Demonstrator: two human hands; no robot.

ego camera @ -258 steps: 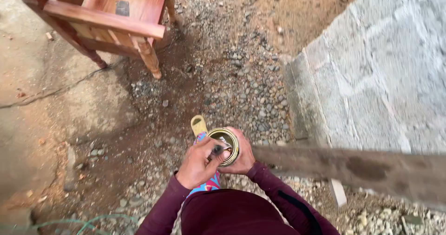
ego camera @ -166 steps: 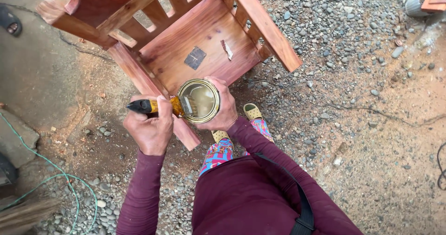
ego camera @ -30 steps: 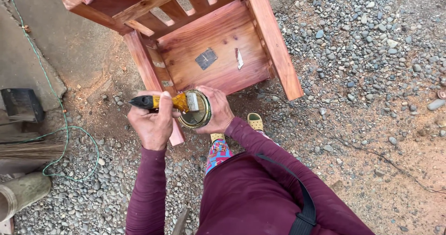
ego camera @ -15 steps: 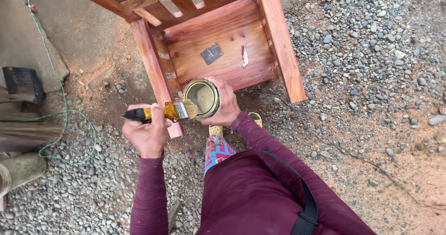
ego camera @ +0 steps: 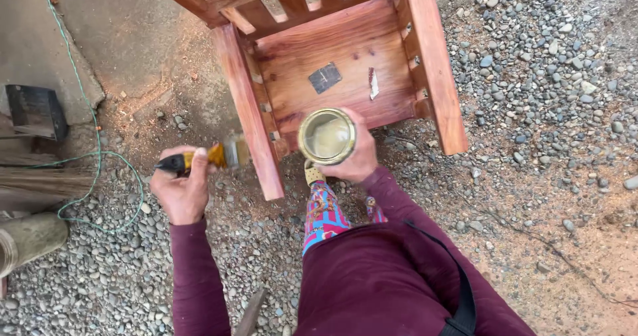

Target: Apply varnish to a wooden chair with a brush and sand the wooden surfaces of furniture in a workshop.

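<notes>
My left hand (ego camera: pixel 179 190) grips a paintbrush (ego camera: pixel 212 158) by its dark and yellow handle, the bristles lying against the outer side of the left armrest of a reddish wooden chair (ego camera: pixel 312 63). An open round tin (ego camera: pixel 326 136) with pale liquid inside is held by my right hand (ego camera: pixel 355 156) just in front of the chair's seat. The chair stands on gravel with its slatted back at the top of the view. A small grey patch and a pale scrap lie on the seat.
Loose gravel (ego camera: pixel 531 77) covers the ground on the right and in front. A green cord (ego camera: pixel 93 156) loops over the ground at the left, beside a dark box (ego camera: pixel 36 110), a broom (ego camera: pixel 40 183) and a thick bamboo piece (ego camera: pixel 26 239).
My left hand has drawn the brush away from the tin, leftward to the chair's left armrest. The tin has stayed in my right hand, and the view has shifted slightly closer to the chair.
</notes>
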